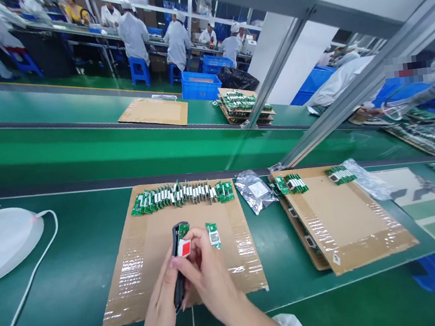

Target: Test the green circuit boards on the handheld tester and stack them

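- Above a brown taped cardboard sheet (158, 227) on the green desk (70, 248), the head view shows a slim black plastic housing (179, 289) in the person's two hands.
- Its long axis runs away from the body, the far end leaning slightly right; a green circuit board (183, 230) shows at that end.
- The left hand (160, 297) has its fingers closed around the housing, which lies along the inner side of that hand.
- The right hand (212, 276) has thumb and forefinger drawn nearly together on a small white rectangular piece with a red face (186, 248), just against the housing's upper half.
- Right of the hands, a loose green board with a pale square part (214, 235) lies on the cardboard, pointing lengthwise away from the body.
- Along the sheet's far edge stands a row of green boards with white parts (182, 194).
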The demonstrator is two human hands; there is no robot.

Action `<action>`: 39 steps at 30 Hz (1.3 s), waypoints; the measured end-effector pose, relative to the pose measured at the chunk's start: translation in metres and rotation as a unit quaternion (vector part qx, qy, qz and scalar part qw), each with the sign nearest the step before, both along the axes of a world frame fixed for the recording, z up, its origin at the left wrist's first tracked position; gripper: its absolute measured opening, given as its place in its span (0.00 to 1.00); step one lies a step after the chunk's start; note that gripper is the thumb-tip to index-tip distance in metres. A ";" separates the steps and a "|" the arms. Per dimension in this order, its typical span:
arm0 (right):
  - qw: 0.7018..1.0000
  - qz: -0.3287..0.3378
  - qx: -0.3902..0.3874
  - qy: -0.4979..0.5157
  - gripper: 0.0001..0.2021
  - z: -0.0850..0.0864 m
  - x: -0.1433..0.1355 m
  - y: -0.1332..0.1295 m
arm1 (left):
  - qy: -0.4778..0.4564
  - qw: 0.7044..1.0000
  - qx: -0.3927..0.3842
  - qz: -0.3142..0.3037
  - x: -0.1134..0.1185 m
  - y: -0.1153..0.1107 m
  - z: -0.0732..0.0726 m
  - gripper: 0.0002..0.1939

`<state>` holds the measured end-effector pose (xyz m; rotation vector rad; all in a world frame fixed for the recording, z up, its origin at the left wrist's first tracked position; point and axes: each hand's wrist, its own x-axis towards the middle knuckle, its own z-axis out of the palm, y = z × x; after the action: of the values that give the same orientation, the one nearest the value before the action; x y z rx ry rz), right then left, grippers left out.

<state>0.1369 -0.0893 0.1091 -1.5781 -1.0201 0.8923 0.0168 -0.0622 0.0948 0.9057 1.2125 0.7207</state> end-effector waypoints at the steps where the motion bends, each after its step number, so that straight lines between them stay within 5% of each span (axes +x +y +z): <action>1: 0.999 -0.025 -0.011 -0.021 0.13 -0.009 -0.005 0.000 | 0.008 1.000 -0.006 -0.007 -0.001 0.001 -0.008 0.23; 6: 0.980 -0.156 0.015 -0.125 0.09 -0.034 0.010 -0.002 | -0.016 0.997 -0.049 -0.055 -0.001 0.009 -0.027 0.26; 8: 0.964 -0.176 -0.031 -0.197 0.09 -0.035 0.029 -0.003 | -0.032 0.995 -0.052 -0.081 0.000 0.014 -0.029 0.27; 16: 0.865 -0.076 -0.246 -0.430 0.08 -0.044 0.056 -0.003 | -0.042 0.995 -0.046 -0.080 -0.001 0.020 -0.036 0.26; 21: 0.901 -0.039 -0.219 -0.373 0.16 -0.036 0.074 -0.004 | -0.042 0.994 -0.054 -0.081 -0.003 0.021 -0.039 0.26; 26: 0.899 -0.191 -0.230 -0.321 0.14 -0.024 0.137 0.022 | -0.048 0.994 -0.051 -0.088 -0.003 0.022 -0.041 0.27; 30: 0.887 -0.226 -0.264 -0.304 0.11 -0.030 0.171 0.051 | -0.042 0.994 -0.053 -0.089 -0.004 0.022 -0.043 0.27; 35: 0.896 -0.235 -0.282 -0.251 0.08 -0.038 0.176 0.064 | -0.052 0.993 -0.054 -0.091 -0.006 0.023 -0.045 0.26; 39: 0.905 -0.249 -0.254 -0.232 0.17 -0.040 0.176 0.065 | -0.045 0.993 -0.057 -0.092 -0.005 0.025 -0.048 0.27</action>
<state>0.3130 -0.0240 0.0691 -2.4386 -0.6508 0.4410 0.0115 -0.0371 0.0471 0.8685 1.0648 0.5332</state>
